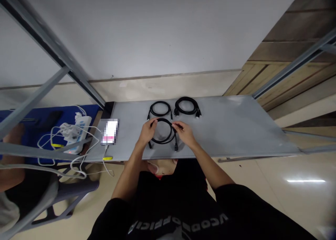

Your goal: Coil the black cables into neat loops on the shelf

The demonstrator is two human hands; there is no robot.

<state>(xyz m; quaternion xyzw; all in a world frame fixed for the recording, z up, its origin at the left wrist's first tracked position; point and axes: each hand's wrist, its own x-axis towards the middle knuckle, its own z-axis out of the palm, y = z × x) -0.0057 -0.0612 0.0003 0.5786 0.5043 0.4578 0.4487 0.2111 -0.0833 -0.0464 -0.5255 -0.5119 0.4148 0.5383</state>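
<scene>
Pinching the looped black cable [160, 142] between both sets of fingertips, we have it near the front edge of the grey table [231, 128], in front of our body. Our left hand [149, 130] is closed on the loop's upper left side, thumb against fingers. Our right hand [184, 132] has its thumb and fingers drawn narrow on the upper right side. The cable's two ends point toward us: one below our left hand, the other, with a dark plug [176, 148], below our right.

Beyond our hands we note two more black coils side by side. The thin coil [160, 102] lies behind the held loop, ends toward us; the thick coil [187, 112] sits to its right, a fuller bundle with pale plug tips [197, 116].

At the table's left end we record a lit device [110, 131], its face pixelated, joined to a white cord [106, 150] with a yellow tag [107, 158]. Farther left, a white power strip [80, 131] loaded with plugs rests on a blue surface [90, 115], a second person's arm [12, 159] near it. Grey metal bars [47, 93] cross that side; a pale wall [162, 33] stands behind the table.
</scene>
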